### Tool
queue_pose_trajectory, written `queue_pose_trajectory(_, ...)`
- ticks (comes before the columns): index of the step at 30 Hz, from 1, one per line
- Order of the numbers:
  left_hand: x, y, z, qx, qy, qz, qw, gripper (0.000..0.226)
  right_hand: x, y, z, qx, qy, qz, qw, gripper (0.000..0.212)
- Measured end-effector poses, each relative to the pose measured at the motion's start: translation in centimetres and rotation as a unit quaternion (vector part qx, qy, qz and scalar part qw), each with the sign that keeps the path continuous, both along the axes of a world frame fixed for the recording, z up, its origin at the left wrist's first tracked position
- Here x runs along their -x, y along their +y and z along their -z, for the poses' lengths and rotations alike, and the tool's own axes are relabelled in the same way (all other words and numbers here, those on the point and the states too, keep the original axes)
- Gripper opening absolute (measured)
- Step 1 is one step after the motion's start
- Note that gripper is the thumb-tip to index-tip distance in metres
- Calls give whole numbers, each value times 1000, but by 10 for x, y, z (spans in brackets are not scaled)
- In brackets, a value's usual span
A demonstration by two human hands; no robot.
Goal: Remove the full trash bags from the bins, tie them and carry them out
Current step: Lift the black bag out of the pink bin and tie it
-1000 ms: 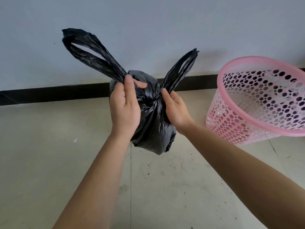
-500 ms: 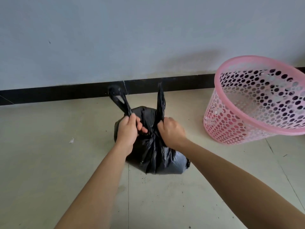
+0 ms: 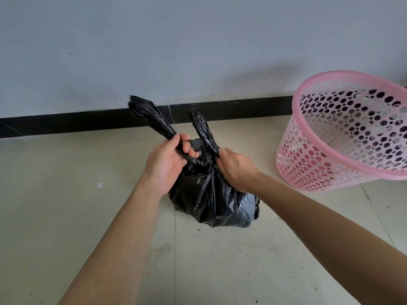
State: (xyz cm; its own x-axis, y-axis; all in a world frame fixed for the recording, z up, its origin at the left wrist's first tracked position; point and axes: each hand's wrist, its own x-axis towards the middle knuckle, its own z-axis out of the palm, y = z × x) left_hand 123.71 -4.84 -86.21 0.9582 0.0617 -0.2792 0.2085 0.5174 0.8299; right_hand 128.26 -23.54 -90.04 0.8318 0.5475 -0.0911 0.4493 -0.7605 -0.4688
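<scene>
A full black trash bag [image 3: 211, 199] rests on the pale tiled floor in front of me. Its two handle loops stick up from the gathered neck. My left hand [image 3: 167, 164] is closed around the left loop [image 3: 152, 117], which points up and to the left. My right hand [image 3: 233, 166] pinches the base of the right loop [image 3: 202, 128]. Both hands sit at the top of the bag, close together. A pink perforated plastic bin [image 3: 343, 137] stands to the right with no bag in it.
A grey wall with a black skirting strip [image 3: 66, 122] runs across just behind the bag. Small dirt specks lie on the floor [image 3: 220, 249] near the bag, and a white scrap [image 3: 100, 184] lies to the left.
The bag came down from mid-air onto the floor. The wide handle loops have been pulled narrow and drawn closer together, and my hands have shifted up around the neck.
</scene>
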Motion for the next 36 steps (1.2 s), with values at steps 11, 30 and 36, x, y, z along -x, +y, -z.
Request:
queue_pose_trajectory(11, -15, 3, 4, -186, 114, 59, 974, 24, -5, -4, -14, -51, -9, -62, 997, 26)
queue_pose_trajectory(30, -4, 14, 1, -127, 103, 225, 961, 41, -29, -11, -49, -32, 260, -47, 964, 48)
queue_pose_trajectory(36, -7, 6, -12, -131, 89, 280, 947, 46, -46, -8, -81, -261, 297, 24, 918, 64)
